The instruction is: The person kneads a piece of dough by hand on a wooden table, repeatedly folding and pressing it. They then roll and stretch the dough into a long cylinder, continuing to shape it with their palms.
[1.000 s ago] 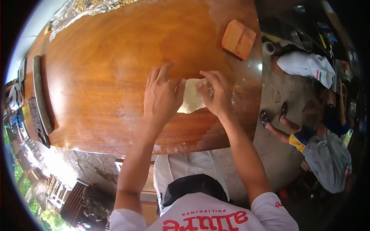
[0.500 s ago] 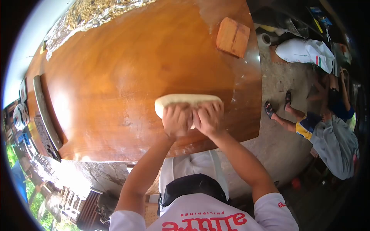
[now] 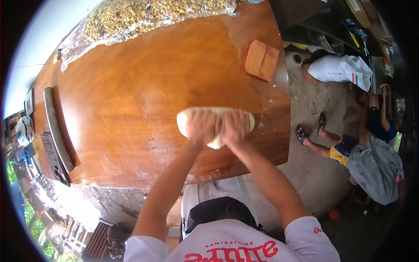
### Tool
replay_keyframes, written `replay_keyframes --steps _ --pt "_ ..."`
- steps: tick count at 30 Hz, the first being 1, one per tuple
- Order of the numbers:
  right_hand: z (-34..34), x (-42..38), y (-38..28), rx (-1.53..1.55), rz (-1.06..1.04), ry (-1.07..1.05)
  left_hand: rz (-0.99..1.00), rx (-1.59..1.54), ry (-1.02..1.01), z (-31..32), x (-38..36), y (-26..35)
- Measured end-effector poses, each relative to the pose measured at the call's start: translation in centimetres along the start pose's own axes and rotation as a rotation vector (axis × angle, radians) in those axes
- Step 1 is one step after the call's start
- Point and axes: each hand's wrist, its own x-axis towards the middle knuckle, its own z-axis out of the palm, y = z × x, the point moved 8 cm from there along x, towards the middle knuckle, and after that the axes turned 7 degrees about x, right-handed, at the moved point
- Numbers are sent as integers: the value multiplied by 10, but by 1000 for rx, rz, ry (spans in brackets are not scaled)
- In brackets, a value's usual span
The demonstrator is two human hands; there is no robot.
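A thick, pale loaf-shaped piece of dough (image 3: 215, 143) lies crosswise on the brown wooden table (image 3: 144, 105), close to the table's near edge. Side by side on top of it, my left hand (image 3: 202, 125) and my right hand (image 3: 235, 125) press down with their fingers bent over it. The fingertips are a little blurred by motion. Rounded ends of the dough show beyond both hands, and a bulge of it pokes out between my wrists.
A reddish-brown block (image 3: 262, 60) sits at the table's right rear. Clear plastic with a brown crumbly heap (image 3: 148, 17) covers the far edge. Left lie a long grey bar (image 3: 56, 131) and a dark slab (image 3: 54, 159). Beyond the right edge are a white sack (image 3: 340, 70) and a seated person (image 3: 373, 166).
My hands have pushed forward over the dough, from its near side to its top. A bulge now shows more between my wrists. The view has tilted up slightly, revealing more of the brown heap.
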Motion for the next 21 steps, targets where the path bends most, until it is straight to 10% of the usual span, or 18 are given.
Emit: replay_keyframes --steps 2,3,8,12,14,17,21 --pt "26 69 31 0 144 -78 -182 -169 249 -33 62 -30" --pt "36 84 46 28 215 -48 -388 -215 4 -37 90 -44" --pt "-6 35 7 134 60 73 -180 -70 469 -38 16 -7" --pt "-18 -6 -11 92 35 -70 -6 -99 181 -13 -23 11" --pt "10 47 18 3 134 -3 -159 -107 348 -29 44 -20" --pt "52 110 68 34 524 -233 -549 -273 -209 -17 100 -53" --pt "2 29 8 123 76 17 -236 -20 583 -40 10 -7"
